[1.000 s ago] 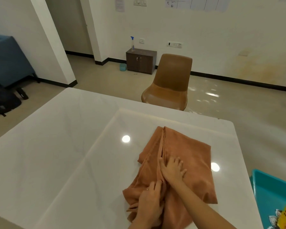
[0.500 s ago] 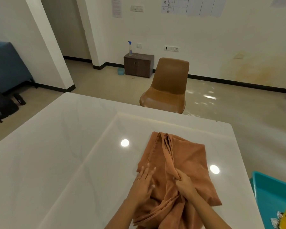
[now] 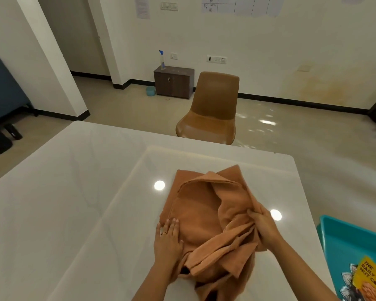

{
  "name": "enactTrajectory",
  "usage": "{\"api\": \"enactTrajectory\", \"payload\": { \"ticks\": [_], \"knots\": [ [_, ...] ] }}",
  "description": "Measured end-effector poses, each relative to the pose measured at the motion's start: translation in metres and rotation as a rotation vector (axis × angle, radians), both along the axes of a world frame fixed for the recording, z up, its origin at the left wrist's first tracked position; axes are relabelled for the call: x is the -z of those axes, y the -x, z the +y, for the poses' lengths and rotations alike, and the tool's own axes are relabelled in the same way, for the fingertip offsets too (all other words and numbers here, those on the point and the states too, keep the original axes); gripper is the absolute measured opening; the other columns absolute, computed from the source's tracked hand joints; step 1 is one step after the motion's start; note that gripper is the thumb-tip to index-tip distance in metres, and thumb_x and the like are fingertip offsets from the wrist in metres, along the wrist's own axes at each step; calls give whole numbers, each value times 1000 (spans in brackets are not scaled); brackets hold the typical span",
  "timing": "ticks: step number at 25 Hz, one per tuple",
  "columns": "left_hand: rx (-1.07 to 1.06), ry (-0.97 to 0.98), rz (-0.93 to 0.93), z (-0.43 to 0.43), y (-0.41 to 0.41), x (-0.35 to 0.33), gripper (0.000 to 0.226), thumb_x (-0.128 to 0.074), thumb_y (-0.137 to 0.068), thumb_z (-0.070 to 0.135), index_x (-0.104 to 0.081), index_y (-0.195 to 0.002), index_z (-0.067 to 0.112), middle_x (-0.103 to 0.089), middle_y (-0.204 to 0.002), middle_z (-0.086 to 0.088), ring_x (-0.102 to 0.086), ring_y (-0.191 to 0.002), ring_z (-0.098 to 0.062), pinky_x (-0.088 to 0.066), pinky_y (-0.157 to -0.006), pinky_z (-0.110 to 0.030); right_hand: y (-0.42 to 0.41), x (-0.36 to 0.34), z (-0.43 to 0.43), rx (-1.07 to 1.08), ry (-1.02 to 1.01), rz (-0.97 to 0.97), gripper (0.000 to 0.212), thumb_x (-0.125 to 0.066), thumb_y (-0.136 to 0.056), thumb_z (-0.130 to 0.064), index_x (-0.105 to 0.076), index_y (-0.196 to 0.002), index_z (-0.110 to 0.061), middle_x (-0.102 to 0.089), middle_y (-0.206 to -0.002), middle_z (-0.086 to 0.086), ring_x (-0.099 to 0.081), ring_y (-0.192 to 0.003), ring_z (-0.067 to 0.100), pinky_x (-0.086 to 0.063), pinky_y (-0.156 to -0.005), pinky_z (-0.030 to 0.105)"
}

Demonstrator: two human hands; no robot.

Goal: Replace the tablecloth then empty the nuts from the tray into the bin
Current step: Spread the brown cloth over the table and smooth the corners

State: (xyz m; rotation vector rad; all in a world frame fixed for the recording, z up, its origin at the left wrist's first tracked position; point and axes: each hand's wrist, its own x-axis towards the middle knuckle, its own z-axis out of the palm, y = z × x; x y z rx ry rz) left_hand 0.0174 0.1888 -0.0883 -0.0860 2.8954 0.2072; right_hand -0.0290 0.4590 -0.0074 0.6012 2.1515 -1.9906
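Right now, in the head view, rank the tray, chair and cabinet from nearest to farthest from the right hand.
1. Tray, just right of the right hand gripping the cloth.
2. Chair, across the table.
3. Cabinet, farther back, left of the chair.

cloth [image 3: 195, 213]: plain orange-brown, darker in the folds
table [image 3: 74, 192]: glossy white, faint grey veins
tray [image 3: 345, 240]: teal
packet [image 3: 369, 276]: yellow, black lettering
chair [image 3: 215, 105]: tan brown, plain
cabinet [image 3: 174, 82]: dark brown
bottle [image 3: 162, 59]: clear, blue spray head
tub [image 3: 150, 91]: light blue
sofa [image 3: 2, 90]: dark blue
wall [image 3: 291, 40]: off-white, yellowish stain at the right
skirting [image 3: 291, 102]: black
floor [image 3: 139, 109]: beige, shiny
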Motion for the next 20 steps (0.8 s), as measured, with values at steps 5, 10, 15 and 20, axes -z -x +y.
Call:
{"api": "enactTrajectory", "payload": {
  "ticks": [5, 10, 15, 20],
  "knots": [
    [-263, -181, 59, -24, 4, 1, 60, -44, -91, 22, -27, -147, 8, -31, -152, -10, -23, -142, -28, -22, -115, -41, 2, -6, 43, 123, -2, -8, 35, -50, -90, -2, -55, -123, -14, -62, -116, 14, -61, -99, 31, -51, -85, 42],
    [-526, -456, 140, -30, 10, -14, 62, -72, -80, 16, -35, -127, 0, -35, -132, -19, -49, -113, -39, -46, -90, -41, 6, 18, 7, 28, -315, -78, 51, -51, -93, -21, -36, -142, -16, -51, -131, 12, -50, -118, 36, -44, -96, 45],
    [-410, -664, 71, -36, 21, -19, 29, -69, -84, 22, -51, -99, 6, -56, -94, -4, -57, -89, -25, -44, -71, -31, 17, 19, -37, 42, -772, -161, 72, -41, -99, -23, 4, -149, 1, 3, -155, 30, 5, -144, 43, -2, -116, 53],
    [-591, -1127, -58, -44, 29, -28, 14, -58, -93, 29, -68, -97, 21, -69, -95, -2, -63, -96, -25, -52, -87, -42, 11, -9, -42, -49, -1291, -87, 51, -32, -95, -27, -39, -140, -3, -23, -152, 28, -8, -144, 43, 5, -114, 57]
  ]
}}
